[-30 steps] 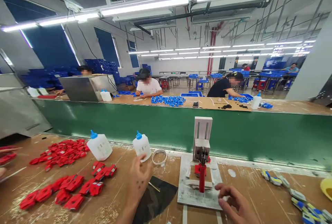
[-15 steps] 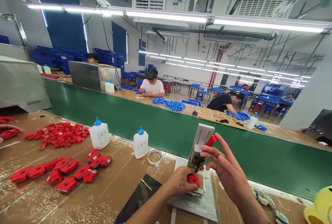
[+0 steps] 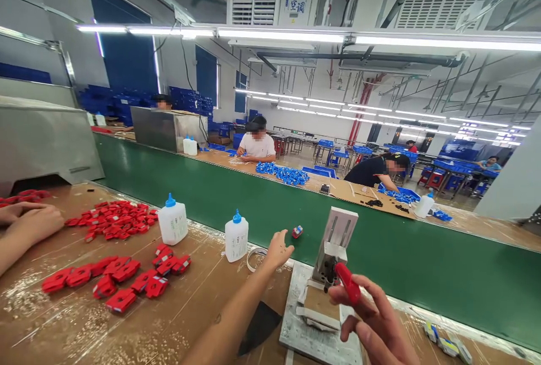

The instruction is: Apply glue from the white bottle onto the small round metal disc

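the red lever [image 3: 349,285] of the small press [image 3: 327,266] sits clamped in our right hand [image 3: 374,325], pulled low toward us. our left hand [image 3: 276,249] is spread empty at the green belt [image 3: 380,252], just short of a small red part [image 3: 297,232] lying on it.

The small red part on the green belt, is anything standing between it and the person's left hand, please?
Nothing visible does. The left hand is open at the bench's far edge, and the small red part lies just beyond its fingertips on the green belt. The glue bottle and tape ring sit to the hand's left, off that line.
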`<state>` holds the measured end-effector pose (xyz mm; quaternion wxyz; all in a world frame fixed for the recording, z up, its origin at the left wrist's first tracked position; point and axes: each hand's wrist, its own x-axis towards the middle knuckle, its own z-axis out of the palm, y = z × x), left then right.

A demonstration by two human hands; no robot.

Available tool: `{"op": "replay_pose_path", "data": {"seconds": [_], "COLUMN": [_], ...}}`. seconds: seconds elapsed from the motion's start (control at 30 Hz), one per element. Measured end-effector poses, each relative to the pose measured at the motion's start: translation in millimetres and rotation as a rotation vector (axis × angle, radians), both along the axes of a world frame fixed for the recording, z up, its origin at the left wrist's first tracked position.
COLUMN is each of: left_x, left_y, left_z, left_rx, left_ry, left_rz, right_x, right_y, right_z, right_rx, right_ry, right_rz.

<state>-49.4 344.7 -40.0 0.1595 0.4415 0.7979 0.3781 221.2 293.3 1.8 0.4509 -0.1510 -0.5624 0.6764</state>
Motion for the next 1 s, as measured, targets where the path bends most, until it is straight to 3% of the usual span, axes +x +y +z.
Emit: {"op": "replay_pose_path", "data": {"seconds": [0.1, 0.2, 0.27, 0.33, 0.43, 0.53, 0.63, 0.73, 0.87, 1.0], "left_x": [5, 6, 2, -8, -34, -61, -77, -84, -94, -101], "left_y": [-23, -54, -76, -96, -117, -123, -115, -100, -85, -82], "left_z": [-1.2, 3.9, 9.5, 15.3, 21.4, 20.2, 10.8, -0.3, -7.8, -6.8], "left_rx": [0.073, 0.180, 0.260, 0.337, 0.435, 0.496, 0.518, 0.519, 0.504, 0.466], "left_ry": [-0.015, -0.017, -0.012, 0.004, 0.045, 0.076, -0.008, -0.116, -0.152, -0.164], "left_rz": [-0.025, -0.043, -0.024, 0.051, 0.279, 0.478, 0.524, 0.473, 0.429, 0.418], "right_x": [-17, -34, -38, -36, -30, -26, -22, -11, 17, 42], "right_y": [35, 69, 78, 76, 68, 64, 63, 59, 37, 0], "right_z": [30.0, 62.5, 72.6, 71.0, 57.6, 47.3, 42.7, 28.6, -24.7, -88.3], "right_rx": [-0.004, -0.104, -0.155, -0.152, -0.109, -0.077, -0.043, -0.030, 0.003, 0.192], "right_ry": [0.001, 0.029, 0.028, 0.034, 0.067, 0.113, 0.151, 0.122, -0.127, -0.463], "right_rz": [0.014, -0.057, -0.064, -0.048, -0.094, -0.191, -0.271, -0.337, -0.348, -0.219]}}
